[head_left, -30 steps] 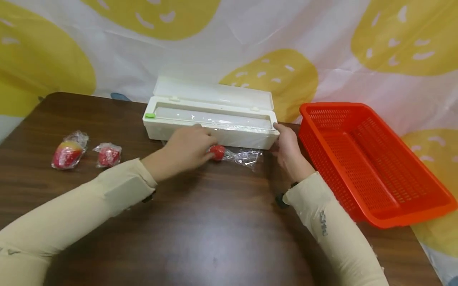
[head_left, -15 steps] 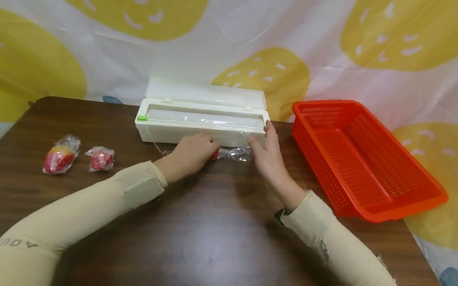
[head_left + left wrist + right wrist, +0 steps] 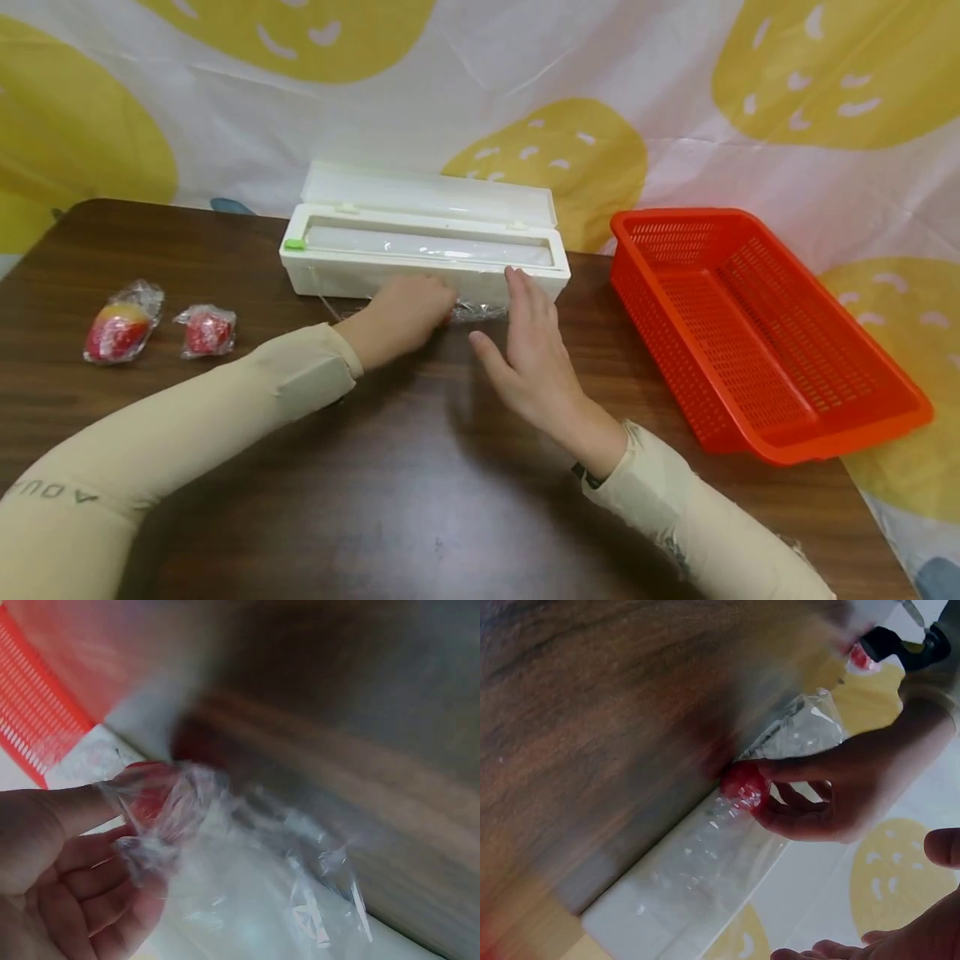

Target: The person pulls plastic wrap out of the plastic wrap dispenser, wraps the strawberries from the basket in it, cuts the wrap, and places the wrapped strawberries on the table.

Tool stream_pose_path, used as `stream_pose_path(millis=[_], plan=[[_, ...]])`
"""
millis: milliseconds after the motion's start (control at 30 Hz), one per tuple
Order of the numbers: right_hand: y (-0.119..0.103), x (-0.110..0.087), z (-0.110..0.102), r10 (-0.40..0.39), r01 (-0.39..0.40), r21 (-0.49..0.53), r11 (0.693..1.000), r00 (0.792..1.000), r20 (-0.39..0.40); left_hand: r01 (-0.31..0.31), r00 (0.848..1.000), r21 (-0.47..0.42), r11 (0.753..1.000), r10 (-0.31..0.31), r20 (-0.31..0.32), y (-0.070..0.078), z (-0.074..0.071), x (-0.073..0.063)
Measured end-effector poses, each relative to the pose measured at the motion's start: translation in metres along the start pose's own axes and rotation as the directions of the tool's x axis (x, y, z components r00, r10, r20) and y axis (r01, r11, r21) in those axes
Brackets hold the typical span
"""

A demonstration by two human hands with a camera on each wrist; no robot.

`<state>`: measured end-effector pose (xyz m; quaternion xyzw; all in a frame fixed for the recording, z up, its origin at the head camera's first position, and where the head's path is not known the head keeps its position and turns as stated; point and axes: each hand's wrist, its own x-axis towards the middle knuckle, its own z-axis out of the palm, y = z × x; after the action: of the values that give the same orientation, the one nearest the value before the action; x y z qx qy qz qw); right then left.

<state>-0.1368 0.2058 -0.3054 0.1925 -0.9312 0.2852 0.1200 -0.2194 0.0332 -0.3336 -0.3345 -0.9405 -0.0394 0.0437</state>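
Note:
My left hand point(image 3: 405, 312) pinches a small red round fruit point(image 3: 744, 786) between thumb and fingers, at the front of a white cling film dispenser point(image 3: 330, 277). Clear cling film point(image 3: 315, 859) wraps the fruit and trails, crumpled, to both sides of it. In the head view the left hand hides most of the fruit. My right hand point(image 3: 536, 367) is just to the right, fingers extended and thumb apart, holding nothing. Its fingertips overlap the dispenser's front edge in the head view. Behind them lies the film roll point(image 3: 427, 245) inside the dispenser, whose lid point(image 3: 427, 190) stands raised.
On the table's left lie a red-and-yellow fruit point(image 3: 118, 331) and a smaller red fruit point(image 3: 207, 332), both wrapped in film. A red plastic basket point(image 3: 675, 342) stands on the right. A patterned cloth point(image 3: 247, 125) hangs behind the brown table point(image 3: 420, 500).
My right hand has left the dispenser's right end and come left and nearer me, beside the left hand. The left hand keeps the fruit, now more hidden, and the trailing film looks more bunched.

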Motion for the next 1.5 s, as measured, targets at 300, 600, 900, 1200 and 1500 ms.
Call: stream_pose_path(millis=[300,600,900,1200,1500], plan=[[0.000,-0.013,0.011,-0.172,0.216,-0.240,0.946,0.966,0.192,0.031,0.987,-0.103,0.994,-0.014,0.162,0.001,-0.014,-0.005],[-0.008,-0.028,0.019,-0.340,0.448,-0.389,0.805,0.885,0.318,-0.063,0.925,-0.470,0.881,0.228,0.305,-0.003,-0.007,-0.015],[-0.010,-0.038,0.022,-0.365,0.479,-0.411,0.775,0.872,0.328,-0.019,0.812,-0.694,0.720,0.416,0.410,-0.004,-0.010,-0.027],[-0.010,-0.032,0.026,-0.275,0.420,-0.411,0.809,0.888,0.368,0.035,0.959,-0.454,0.890,0.099,0.267,0.001,-0.013,-0.036],[-0.007,-0.009,0.030,-0.060,0.271,-0.346,0.899,0.856,0.514,0.102,0.987,-0.274,0.956,-0.063,0.148,0.004,-0.009,-0.036]])
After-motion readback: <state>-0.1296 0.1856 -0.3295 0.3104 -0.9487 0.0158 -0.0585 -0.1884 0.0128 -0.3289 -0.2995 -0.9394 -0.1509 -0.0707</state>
